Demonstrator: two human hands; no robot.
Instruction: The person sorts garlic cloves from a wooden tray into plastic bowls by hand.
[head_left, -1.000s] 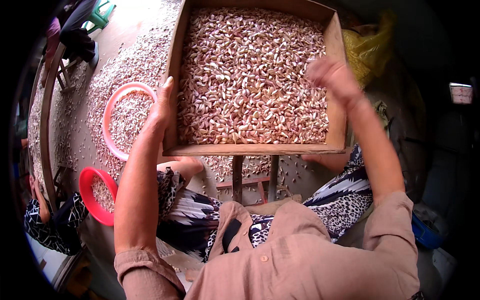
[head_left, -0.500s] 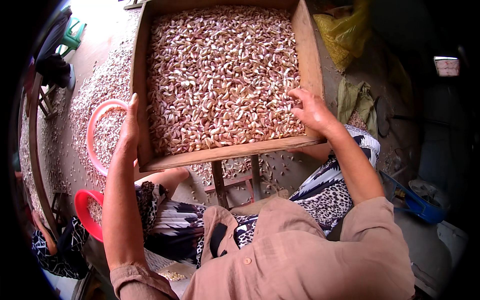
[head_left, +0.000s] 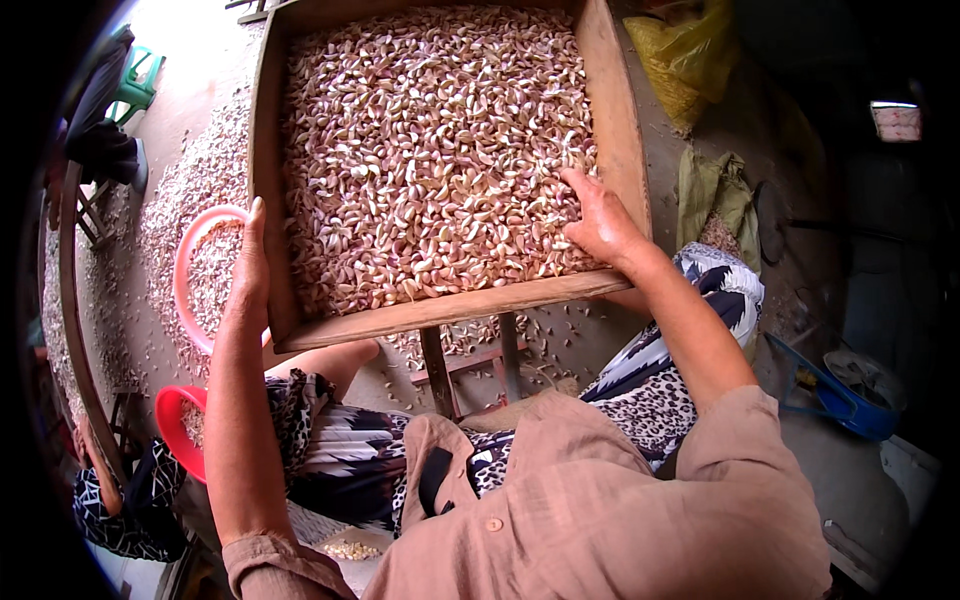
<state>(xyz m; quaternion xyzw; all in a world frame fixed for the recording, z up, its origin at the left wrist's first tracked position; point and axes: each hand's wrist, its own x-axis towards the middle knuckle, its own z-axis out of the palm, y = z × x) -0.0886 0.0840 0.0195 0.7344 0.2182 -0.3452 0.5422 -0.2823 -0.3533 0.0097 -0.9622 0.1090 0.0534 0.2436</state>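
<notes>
In front of me is a square wooden tray (head_left: 460, 312) with raised walls, filled with a layer of unpeeled garlic cloves (head_left: 430, 150). My left hand (head_left: 252, 268) grips its left wall near the front corner, with the thumb up along the outer side and the other fingers hidden. On the right, my right hand (head_left: 605, 225) touches the cloves just inside the right wall. Its thumb and forefinger are apart, pointing left into the garlic, and I see nothing held between them. Below the front wall, wooden legs of a stand show between my knees.
A pink basin (head_left: 182, 280) and a red basin (head_left: 172, 425), both holding cloves, stand left of my forearm. More cloves cover the floor. At right are a yellow bag (head_left: 685, 60), a green sack (head_left: 705, 190) and a blue object (head_left: 862, 412). Other people's limbs and a green stool (head_left: 140, 85) appear left.
My right hand has moved slightly left and up across the cloves. The tray's left side has shifted a little left, together with my left hand.
</notes>
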